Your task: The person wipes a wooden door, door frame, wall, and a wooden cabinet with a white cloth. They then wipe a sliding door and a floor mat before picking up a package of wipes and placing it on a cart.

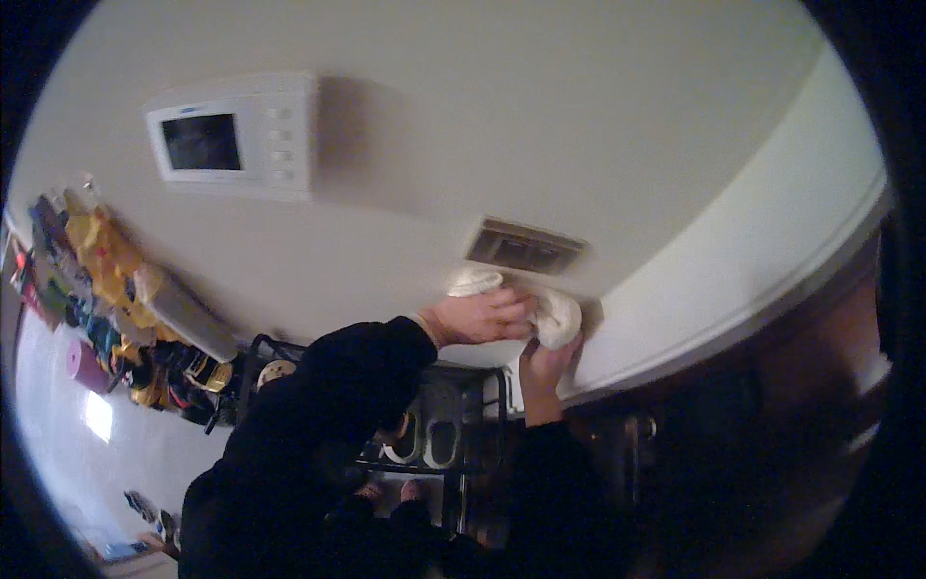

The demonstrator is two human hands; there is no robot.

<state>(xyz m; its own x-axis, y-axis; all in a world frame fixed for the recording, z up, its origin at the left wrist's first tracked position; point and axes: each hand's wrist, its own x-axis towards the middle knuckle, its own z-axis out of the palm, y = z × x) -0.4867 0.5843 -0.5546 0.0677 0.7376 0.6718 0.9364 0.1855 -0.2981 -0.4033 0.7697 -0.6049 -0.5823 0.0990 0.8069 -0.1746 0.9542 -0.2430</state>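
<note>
Before the wall are two white, soft-looking rounded pieces, seemingly of fabric; their exact kind is unclear. My right hand (548, 365) grips the right white piece (561, 322) from below, with its thumb and fingers around the lower end. From the left, my left hand (481, 315) reaches across with bent fingers, its fingertips on the left edge of that piece. The left white piece (474, 282) shows just above the back of my left hand, which hides its lower part. Both hands are just below a wall switch plate (527, 246).
A white wall intercom (231, 137) with a dark screen is at upper left. Bags and other items (108, 260) hang along the wall at left. Below my arms stands a dark metal rack (499, 387) with shoes (443, 438). A white ledge or trim (694, 318) runs at right.
</note>
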